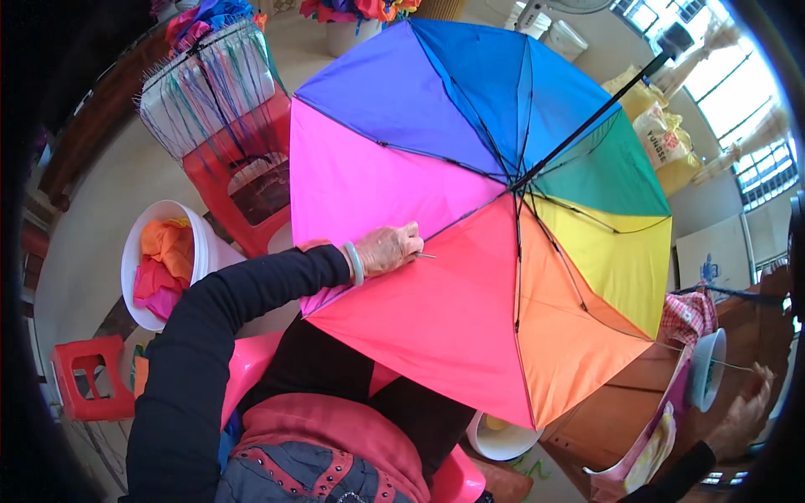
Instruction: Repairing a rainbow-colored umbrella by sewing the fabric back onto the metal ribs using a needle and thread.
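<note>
An open rainbow umbrella (402, 293) spreads in front of me, its inside, black ribs and dark shaft (591, 121) facing me. My left hand (390, 250), with a pale bangle at the wrist, is closed around a rib along the seam between the pink and red panels. A thin metal piece (426, 255) sticks out past its fingers; I cannot tell if it is part of the rib. Far to the right, my right hand (740, 412) is closed, its fingertips pinching a thread (731, 365) that runs toward the orange panel's edge.
At left stand a white bucket (201, 243) of colored cloth, a red stool (210, 168) under a white block hung with threads, and a smaller red stool (92, 377). A wooden table (604, 390) with a white bowl (707, 369) is at right. Another white bucket (503, 440) sits below the umbrella.
</note>
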{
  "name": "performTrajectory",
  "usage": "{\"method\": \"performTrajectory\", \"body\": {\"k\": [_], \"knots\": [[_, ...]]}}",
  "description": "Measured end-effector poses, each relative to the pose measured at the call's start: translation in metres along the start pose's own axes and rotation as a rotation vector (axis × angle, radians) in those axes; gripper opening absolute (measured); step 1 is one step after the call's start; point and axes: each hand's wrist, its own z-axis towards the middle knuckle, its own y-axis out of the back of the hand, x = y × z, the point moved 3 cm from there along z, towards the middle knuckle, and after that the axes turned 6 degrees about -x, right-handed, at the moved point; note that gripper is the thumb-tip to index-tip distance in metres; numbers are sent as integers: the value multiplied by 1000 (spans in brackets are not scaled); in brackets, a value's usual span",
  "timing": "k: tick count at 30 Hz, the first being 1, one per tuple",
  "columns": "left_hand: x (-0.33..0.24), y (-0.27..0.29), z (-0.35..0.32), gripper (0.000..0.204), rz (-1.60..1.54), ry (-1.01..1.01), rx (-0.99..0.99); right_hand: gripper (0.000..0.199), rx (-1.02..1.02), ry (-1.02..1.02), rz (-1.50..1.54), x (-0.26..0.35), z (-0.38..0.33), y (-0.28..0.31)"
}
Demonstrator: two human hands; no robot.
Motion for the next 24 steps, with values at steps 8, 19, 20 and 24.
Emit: {"method": "performTrajectory", "body": {"k": [8,19,20,24], "knots": [[2,23,5,7,-813,616,-85,3,631,281,1340,366,-89,-66],[10,17,0,8,-894,638,-215,16,1087,94,1656,569,-185,-48],[13,15,-2,8,-894,645,-218,17,1214,-15,1663,572,-187,-49],[21,2,-3,10,-708,503,-275,17,1596,-631,1955,563,-188,-64]]}}
